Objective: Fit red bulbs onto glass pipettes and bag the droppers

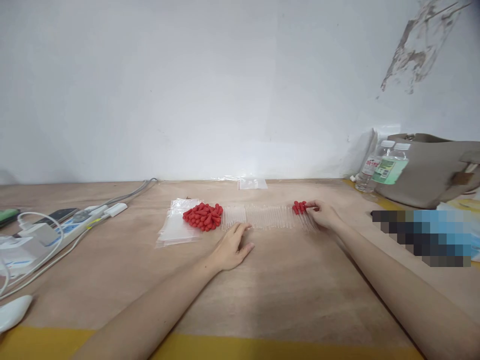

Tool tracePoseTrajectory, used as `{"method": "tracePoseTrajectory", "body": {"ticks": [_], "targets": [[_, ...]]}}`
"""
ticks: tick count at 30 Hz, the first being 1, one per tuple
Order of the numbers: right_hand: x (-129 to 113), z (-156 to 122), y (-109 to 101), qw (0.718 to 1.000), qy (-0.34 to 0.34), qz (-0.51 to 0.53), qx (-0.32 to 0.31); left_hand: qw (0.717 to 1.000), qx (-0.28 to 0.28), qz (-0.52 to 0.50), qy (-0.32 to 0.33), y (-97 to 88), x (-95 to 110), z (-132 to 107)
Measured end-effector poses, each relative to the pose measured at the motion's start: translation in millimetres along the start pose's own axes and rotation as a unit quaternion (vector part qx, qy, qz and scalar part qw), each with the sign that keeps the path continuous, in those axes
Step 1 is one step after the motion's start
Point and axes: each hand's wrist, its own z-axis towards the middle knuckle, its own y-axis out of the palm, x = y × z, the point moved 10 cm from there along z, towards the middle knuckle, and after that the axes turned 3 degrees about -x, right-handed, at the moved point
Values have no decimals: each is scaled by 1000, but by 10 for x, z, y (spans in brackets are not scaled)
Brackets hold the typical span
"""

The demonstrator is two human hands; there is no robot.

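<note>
A row of thin clear dropper tubes (270, 216) lies side by side on the wooden table. My left hand (232, 247) rests just in front of the row's left part, its fingers apart and nothing in them. Left of the tubes is a heap of red rubber bulbs (203, 216), partly over a stack of clear plastic bags (176, 225). At the right end, several tubes with red bulbs fitted, red-bulbed droppers (299, 207), lie together. There my right hand (323, 215) pinches at the bulb end of one dropper; its fingertips partly hide it.
On the left are a power strip (71, 230) with chargers and cables, a phone (60, 216) and a white mouse-like object (15, 312). At right stand two bottles (390, 167) and a grey bag (435, 170). A small clear bag (253, 184) lies by the wall.
</note>
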Motion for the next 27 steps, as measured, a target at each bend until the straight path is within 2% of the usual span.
{"method": "tracePoseTrajectory", "body": {"ticks": [3,5,7,10,13,16,22,25,27], "targets": [[47,-33,-67,999,20,15,29,1000,22,12,1,-47,9,-1],[-8,-95,-133,998,26,13,54,998,53,33,-4,-109,1,-4],[-187,-175,-162,998,6,-11,64,994,92,60,-16,-184,-25,-11],[-567,-294,-57,991,-42,-126,30,984,143,95,-47,-281,-92,-31],[-768,-361,68,969,-31,-244,4,973,173,123,-85,-349,-164,-51],[-798,-351,146,960,4,-281,-10,966,187,140,-109,-390,-196,-63],[-779,-244,271,960,40,-270,-57,963,188,153,-118,-383,-183,-78],[-835,-262,212,963,30,-262,-52,956,195,171,-132,-461,-213,-96],[-914,-344,145,968,-6,-247,-33,945,204,200,-161,-608,-293,-93]]}}
